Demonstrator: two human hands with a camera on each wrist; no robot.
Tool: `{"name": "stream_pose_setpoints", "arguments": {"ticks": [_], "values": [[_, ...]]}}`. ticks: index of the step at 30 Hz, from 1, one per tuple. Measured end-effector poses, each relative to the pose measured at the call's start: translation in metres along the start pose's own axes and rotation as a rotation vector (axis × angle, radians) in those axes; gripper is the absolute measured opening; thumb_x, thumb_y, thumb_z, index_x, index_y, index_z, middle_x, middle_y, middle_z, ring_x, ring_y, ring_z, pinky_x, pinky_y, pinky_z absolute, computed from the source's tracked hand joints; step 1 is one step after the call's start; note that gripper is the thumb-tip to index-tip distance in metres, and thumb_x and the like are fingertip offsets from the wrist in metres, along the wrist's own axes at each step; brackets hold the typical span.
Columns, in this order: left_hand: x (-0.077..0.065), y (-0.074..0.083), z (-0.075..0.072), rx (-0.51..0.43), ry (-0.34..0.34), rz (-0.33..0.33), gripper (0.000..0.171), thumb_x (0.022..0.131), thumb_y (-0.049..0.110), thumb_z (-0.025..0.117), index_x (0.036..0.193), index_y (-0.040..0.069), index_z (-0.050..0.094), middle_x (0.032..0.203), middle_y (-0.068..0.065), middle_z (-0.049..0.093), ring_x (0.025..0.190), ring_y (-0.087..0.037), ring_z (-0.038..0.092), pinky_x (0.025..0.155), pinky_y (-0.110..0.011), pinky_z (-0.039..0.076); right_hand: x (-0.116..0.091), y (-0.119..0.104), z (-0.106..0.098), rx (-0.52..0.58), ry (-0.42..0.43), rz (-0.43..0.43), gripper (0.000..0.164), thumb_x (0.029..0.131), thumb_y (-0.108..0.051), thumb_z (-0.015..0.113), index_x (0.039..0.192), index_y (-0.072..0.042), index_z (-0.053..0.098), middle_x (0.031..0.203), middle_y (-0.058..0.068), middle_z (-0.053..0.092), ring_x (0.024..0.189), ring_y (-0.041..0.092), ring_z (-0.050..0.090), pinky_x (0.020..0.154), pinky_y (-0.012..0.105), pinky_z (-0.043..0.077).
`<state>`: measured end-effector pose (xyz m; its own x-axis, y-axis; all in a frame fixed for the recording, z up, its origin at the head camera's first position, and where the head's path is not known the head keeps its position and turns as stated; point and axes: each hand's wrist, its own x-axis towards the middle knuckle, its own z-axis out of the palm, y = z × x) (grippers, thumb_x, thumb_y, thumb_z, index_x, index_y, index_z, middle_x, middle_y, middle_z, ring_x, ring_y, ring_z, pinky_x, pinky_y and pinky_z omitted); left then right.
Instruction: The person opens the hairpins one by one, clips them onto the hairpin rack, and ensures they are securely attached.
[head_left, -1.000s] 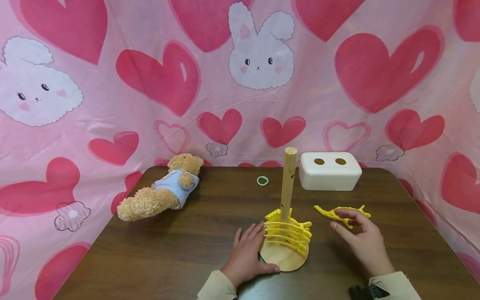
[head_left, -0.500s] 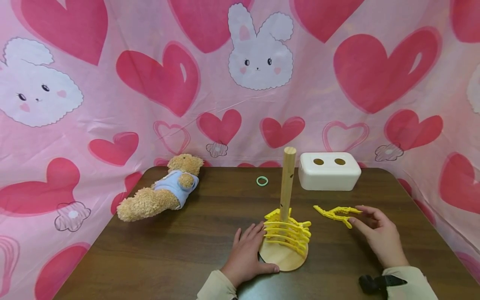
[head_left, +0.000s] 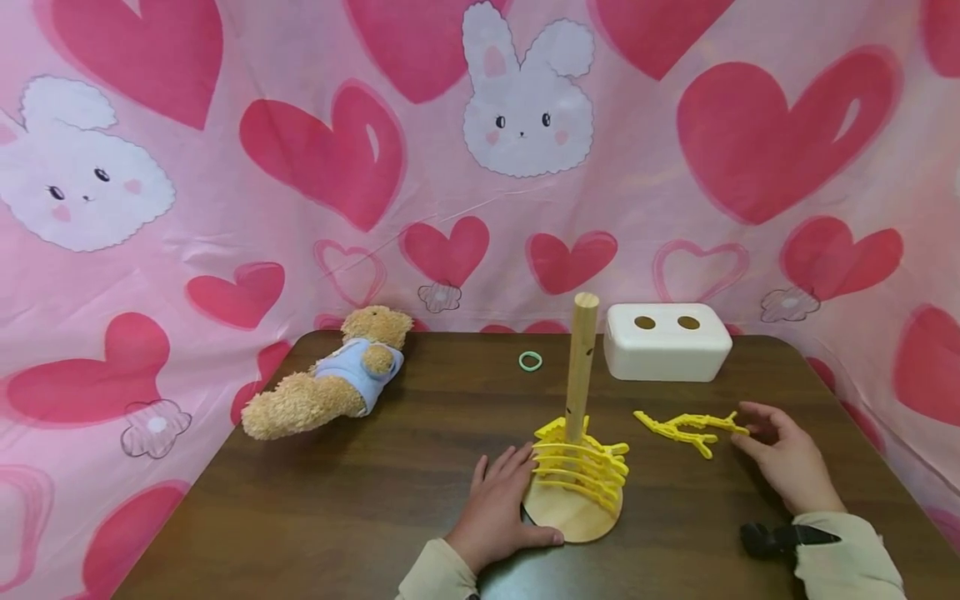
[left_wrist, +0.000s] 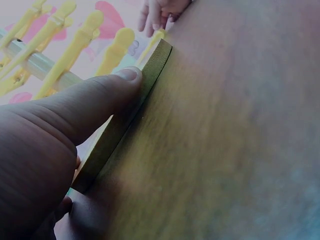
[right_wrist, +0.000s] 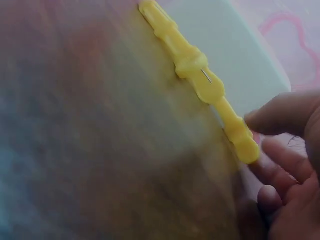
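From my head, my uncurled left hand (head_left: 495,517) braces the wooden stand (head_left: 580,375), the loose yellow piece (head_left: 670,430) to its right. Left wrist: weak pressure could let the stand slide. Right wrist: can't tell if my right hand (right_wrist: 300,205) pinches; lifting by one end might twist the piece.

The count of hands is 2, 1 left hand (head_left: 495,517) and 1 right hand (head_left: 791,467), with 2 beige sleeves (head_left: 847,554) and 1 clearly visible black strap (head_left: 772,540). There is 1 table (head_left: 420,450), 1 teddy bear (head_left: 352,371), 1 pale green ring (head_left: 530,370) and 1 white box (head_left: 667,362) with 2 round holes (head_left: 644,322). Wooden parts number 2: 1 round base (head_left: 573,518) and 1 upright post (head_left: 581,367). Around the post, 4 curved yellow bars (head_left: 573,452) can be counted on the near side; overlap hides the full total. Also, 1 yellow piece (head_left: 675,432) lies loose. The 1 pink backdrop (head_left: 420,192) shows 2 rabbit faces (head_left: 528,129) with eyes, 3 scribbled flowers (head_left: 441,297) and more than 10 hearts (head_left: 326,158).
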<state>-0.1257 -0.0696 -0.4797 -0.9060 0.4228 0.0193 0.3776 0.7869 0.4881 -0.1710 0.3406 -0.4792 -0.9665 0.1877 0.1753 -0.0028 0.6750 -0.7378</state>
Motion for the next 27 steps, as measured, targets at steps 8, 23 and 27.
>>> {"name": "stream_pose_setpoints", "arguments": {"ticks": [8,23,27], "values": [[0.001,-0.001,0.002,0.013,0.012,0.006,0.100,0.072,0.070,0.077,0.148,0.010,0.050,0.161,0.000,0.035,0.149,-0.027,0.029,0.117,-0.063,0.015,0.004,-0.001,-0.007,-0.101,-0.124,0.044,0.055,0.092,-0.014,0.073,0.136,0.007,0.049,0.110,0.026,0.063,0.080,0.021,0.056,0.063,0.025,0.045],[0.001,0.001,-0.001,-0.007,-0.022,-0.020,0.102,0.071,0.072,0.076,0.148,0.011,0.050,0.161,-0.001,0.036,0.148,-0.028,0.029,0.117,-0.063,0.015,0.004,0.005,-0.026,-0.129,-0.257,0.039,0.060,0.089,-0.020,0.077,0.134,0.009,0.050,0.119,0.028,0.060,0.086,0.021,0.059,0.065,0.024,0.049],[0.001,0.001,-0.001,-0.016,-0.015,-0.019,0.102,0.071,0.071,0.077,0.148,0.011,0.050,0.160,-0.001,0.037,0.148,-0.027,0.030,0.117,-0.063,0.015,0.009,0.007,-0.033,-0.164,-0.327,0.022,0.062,0.086,-0.017,0.079,0.133,0.010,0.050,0.122,0.031,0.059,0.094,0.029,0.060,0.069,0.028,0.050]]}}
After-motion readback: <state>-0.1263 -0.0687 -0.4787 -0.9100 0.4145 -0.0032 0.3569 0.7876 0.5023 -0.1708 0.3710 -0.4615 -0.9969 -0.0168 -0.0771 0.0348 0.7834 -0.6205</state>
